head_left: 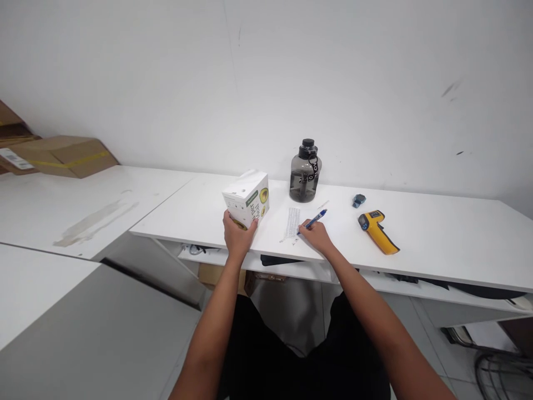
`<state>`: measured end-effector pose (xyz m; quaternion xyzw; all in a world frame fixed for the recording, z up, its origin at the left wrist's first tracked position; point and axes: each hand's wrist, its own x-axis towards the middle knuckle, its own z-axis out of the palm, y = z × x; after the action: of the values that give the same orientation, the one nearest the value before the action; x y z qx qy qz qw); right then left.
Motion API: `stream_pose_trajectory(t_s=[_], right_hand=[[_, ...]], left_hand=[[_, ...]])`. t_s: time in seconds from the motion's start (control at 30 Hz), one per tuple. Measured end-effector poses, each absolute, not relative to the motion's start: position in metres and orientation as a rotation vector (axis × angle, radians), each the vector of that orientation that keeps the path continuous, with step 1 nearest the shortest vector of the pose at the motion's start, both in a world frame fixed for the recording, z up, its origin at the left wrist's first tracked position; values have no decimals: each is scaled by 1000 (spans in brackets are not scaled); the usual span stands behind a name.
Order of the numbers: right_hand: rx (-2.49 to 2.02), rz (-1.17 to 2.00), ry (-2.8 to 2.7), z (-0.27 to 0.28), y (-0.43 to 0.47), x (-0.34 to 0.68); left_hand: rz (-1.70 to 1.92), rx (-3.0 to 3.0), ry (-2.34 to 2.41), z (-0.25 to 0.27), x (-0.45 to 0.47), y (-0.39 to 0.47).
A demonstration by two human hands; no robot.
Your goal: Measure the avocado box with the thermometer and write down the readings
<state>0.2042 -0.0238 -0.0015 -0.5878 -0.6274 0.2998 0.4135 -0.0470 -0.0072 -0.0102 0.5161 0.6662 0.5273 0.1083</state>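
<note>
My left hand (239,239) grips the lower near end of a white box (240,194) printed with avocado pictures and green lettering; it stands on the white table. In my right hand (318,236) is a blue pen (315,218), its tip down at the edge of a block of small handwriting (292,222). Whether those lines are on a sheet or on the tabletop itself, I cannot tell. Behind the writing stands a dark, see-through water bottle (303,175) with a black lid, upright near the wall.
To the right lie a yellow infrared thermometer gun (380,233) and a small blue-grey device (358,200). Cardboard boxes (69,155) sit at the far left. Below the white tabletop (449,239) runs a shelf (300,270) with dark items. A wall closes the back.
</note>
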Motion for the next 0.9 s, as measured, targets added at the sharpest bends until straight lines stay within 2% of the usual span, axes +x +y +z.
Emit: stream_pose_trajectory(t_s=[0.9], right_hand=[[-1448, 742, -1523, -6, -23, 205]], left_hand=[[1566, 1535, 1959, -13, -48, -7]])
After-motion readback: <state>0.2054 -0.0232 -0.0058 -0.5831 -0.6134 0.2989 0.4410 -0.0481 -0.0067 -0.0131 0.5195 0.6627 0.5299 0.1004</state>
